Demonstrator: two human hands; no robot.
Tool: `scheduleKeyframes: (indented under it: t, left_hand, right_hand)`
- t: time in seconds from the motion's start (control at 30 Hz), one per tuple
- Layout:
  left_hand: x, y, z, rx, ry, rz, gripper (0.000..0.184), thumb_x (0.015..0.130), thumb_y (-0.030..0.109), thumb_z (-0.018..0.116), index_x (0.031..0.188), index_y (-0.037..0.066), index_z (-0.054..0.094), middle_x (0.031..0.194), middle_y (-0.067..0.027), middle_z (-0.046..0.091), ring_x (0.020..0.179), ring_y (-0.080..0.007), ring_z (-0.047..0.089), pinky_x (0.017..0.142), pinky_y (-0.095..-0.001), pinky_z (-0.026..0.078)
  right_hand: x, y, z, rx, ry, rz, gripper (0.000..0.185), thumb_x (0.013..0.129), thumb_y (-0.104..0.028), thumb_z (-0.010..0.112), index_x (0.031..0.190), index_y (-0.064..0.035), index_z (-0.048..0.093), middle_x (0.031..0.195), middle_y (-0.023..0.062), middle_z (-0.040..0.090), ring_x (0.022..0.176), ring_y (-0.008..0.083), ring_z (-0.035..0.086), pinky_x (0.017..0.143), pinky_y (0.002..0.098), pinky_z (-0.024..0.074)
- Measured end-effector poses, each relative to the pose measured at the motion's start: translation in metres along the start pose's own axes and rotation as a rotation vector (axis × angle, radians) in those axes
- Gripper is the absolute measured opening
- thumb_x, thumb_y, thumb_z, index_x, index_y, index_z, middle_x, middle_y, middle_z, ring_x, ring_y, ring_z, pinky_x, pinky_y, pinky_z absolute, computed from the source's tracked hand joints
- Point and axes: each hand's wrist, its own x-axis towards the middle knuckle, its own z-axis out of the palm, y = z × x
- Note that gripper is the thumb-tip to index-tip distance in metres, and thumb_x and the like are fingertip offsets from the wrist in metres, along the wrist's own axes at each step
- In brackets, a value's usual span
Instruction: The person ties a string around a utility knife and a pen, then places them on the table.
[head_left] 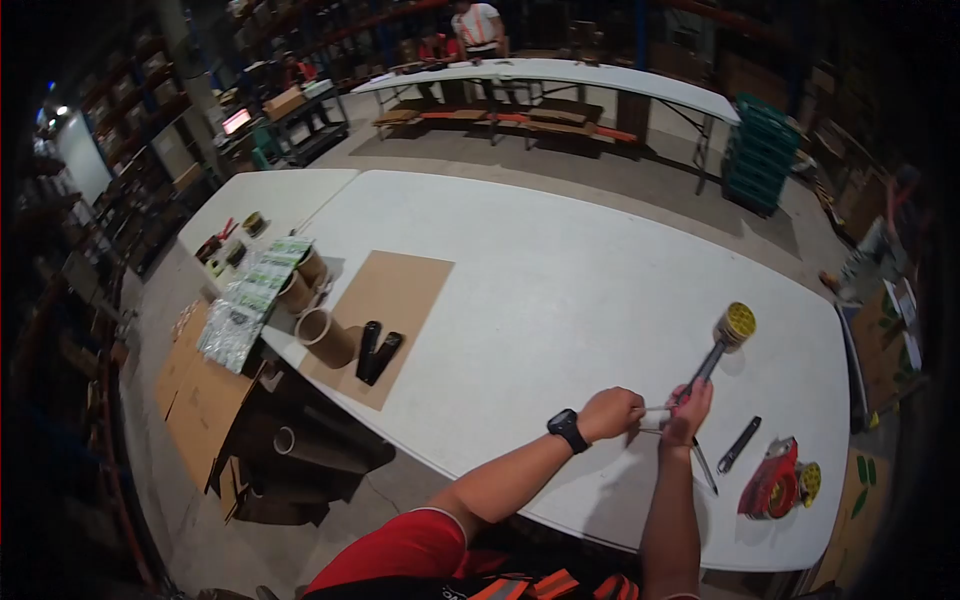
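Observation:
My left hand (pixel 612 414), with a black watch on its wrist, is closed on one end of a short white piece (pixel 655 413). My right hand (pixel 688 410) is closed around the lower part of a dark grey tool (pixel 713 358), close beside my left hand. The tool's far end meets a yellow-faced round part (pixel 738 322) above the white table (pixel 540 300). A thin dark tool (pixel 706 468) lies below my right hand. Farther right are a black knife-like tool (pixel 739 445) and a red tape dispenser (pixel 775 485).
Cardboard tubes (pixel 325 338), black tools (pixel 377 352) and a brown sheet (pixel 405 285) are at the left. Silvery-green packets (pixel 250 305) hang over the table's left edge. Behind stand another table (pixel 560 72), green crates (pixel 762 155) and a person (pixel 479 28).

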Motion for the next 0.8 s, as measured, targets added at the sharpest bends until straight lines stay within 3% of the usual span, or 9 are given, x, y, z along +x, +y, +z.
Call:
scheduleKeyframes:
  t: [0.13, 0.17, 0.2, 0.3, 0.33, 0.37, 0.47, 0.63, 0.8]
  left_hand:
    - [0.0, -0.004, 0.006, 0.032, -0.077, 0.115, 0.02, 0.084, 0.021, 0.058, 0.075, 0.003, 0.061, 0.073, -0.0191, 0.06, 0.069, -0.0391, 0.057, 0.061, -0.0457, 0.045]
    - [0.0, -0.008, 0.009, 0.009, -0.071, 0.179, 0.022, 0.085, 0.022, 0.058, 0.075, 0.002, 0.06, 0.072, -0.0198, 0.059, 0.067, -0.0394, 0.056, 0.06, -0.0454, 0.044]
    - [0.0, -0.004, 0.006, -0.004, -0.121, 0.091, 0.025, 0.086, 0.026, 0.057, 0.075, 0.005, 0.065, 0.076, -0.0185, 0.063, 0.073, -0.0391, 0.059, 0.066, -0.047, 0.047]
    - [-0.001, 0.007, -0.003, -0.059, -0.163, 0.05, 0.019, 0.084, 0.023, 0.06, 0.08, 0.005, 0.066, 0.075, -0.0183, 0.063, 0.07, -0.0378, 0.059, 0.062, -0.0425, 0.047]
    - [-0.001, 0.01, -0.004, -0.049, -0.147, 0.043, 0.021, 0.084, 0.023, 0.06, 0.079, 0.003, 0.066, 0.074, -0.0192, 0.061, 0.07, -0.0385, 0.059, 0.063, -0.0414, 0.048]
    - [-0.002, 0.004, 0.002, -0.141, -0.102, 0.021, 0.019, 0.084, 0.02, 0.062, 0.084, 0.001, 0.066, 0.075, -0.0183, 0.064, 0.068, -0.0319, 0.062, 0.063, -0.0364, 0.049]
    - [0.0, 0.0, 0.01, -0.361, 0.028, -0.044, 0.026, 0.086, 0.016, 0.066, 0.102, -0.004, 0.063, 0.08, -0.0086, 0.065, 0.072, -0.013, 0.06, 0.065, -0.0267, 0.048]
    - [0.005, 0.01, -0.004, -0.736, -0.181, -0.336, 0.019, 0.093, 0.012, 0.056, 0.106, -0.001, 0.062, 0.079, -0.0024, 0.063, 0.063, -0.0061, 0.053, 0.055, -0.0189, 0.042]
    - [0.004, 0.022, -0.002, -0.934, -0.261, -0.381, 0.018, 0.097, 0.016, 0.049, 0.097, 0.004, 0.062, 0.074, 0.0001, 0.061, 0.056, -0.0035, 0.047, 0.05, -0.0166, 0.036]
  right_hand:
    - [0.012, 0.023, -0.013, 0.022, 0.057, 0.073, 0.016, 0.098, -0.031, 0.046, 0.095, -0.0161, 0.044, 0.068, -0.0031, 0.047, 0.056, 0.0063, 0.043, 0.047, 0.0202, 0.0348]
    - [0.021, 0.046, -0.024, -0.137, 0.034, -0.098, 0.015, 0.099, -0.032, 0.045, 0.099, -0.0164, 0.045, 0.069, -0.0032, 0.046, 0.056, 0.0062, 0.042, 0.047, 0.0202, 0.0352]
    - [0.007, 0.015, -0.007, 0.133, 0.086, 0.121, 0.017, 0.099, -0.032, 0.044, 0.105, -0.0162, 0.046, 0.07, -0.0028, 0.047, 0.057, 0.0061, 0.043, 0.048, 0.0202, 0.0362]
    - [0.004, 0.002, -0.003, -0.1, 0.072, 0.091, 0.019, 0.099, -0.029, 0.043, 0.104, -0.0111, 0.046, 0.069, 0.0, 0.052, 0.056, 0.0069, 0.046, 0.047, 0.0212, 0.0373]
    - [0.007, 0.006, -0.002, 0.032, 0.04, 0.091, 0.017, 0.099, -0.026, 0.044, 0.103, -0.0091, 0.046, 0.066, 0.0019, 0.054, 0.051, 0.0078, 0.047, 0.044, 0.0216, 0.0379]
    - [0.009, 0.008, 0.0, 0.083, 0.024, 0.064, 0.014, 0.098, -0.022, 0.045, 0.099, -0.0076, 0.047, 0.063, 0.0024, 0.054, 0.047, 0.0086, 0.047, 0.042, 0.0224, 0.0387]
    - [0.004, 0.006, 0.001, -0.114, -0.14, 0.093, 0.025, 0.098, -0.019, 0.042, 0.119, -0.006, 0.044, 0.072, 0.0034, 0.059, 0.058, 0.0087, 0.054, 0.049, 0.0215, 0.0429]
    - [-0.007, 0.008, 0.01, -0.082, -0.285, -0.02, 0.036, 0.099, -0.016, 0.041, 0.132, -0.0021, 0.038, 0.089, 0.0108, 0.064, 0.075, 0.0124, 0.061, 0.065, 0.0251, 0.0512]
    - [-0.015, -0.012, 0.012, 0.035, -0.329, 0.239, 0.038, 0.101, -0.02, 0.037, 0.135, -0.0033, 0.035, 0.091, 0.0125, 0.064, 0.079, 0.0136, 0.061, 0.064, 0.0225, 0.0506]
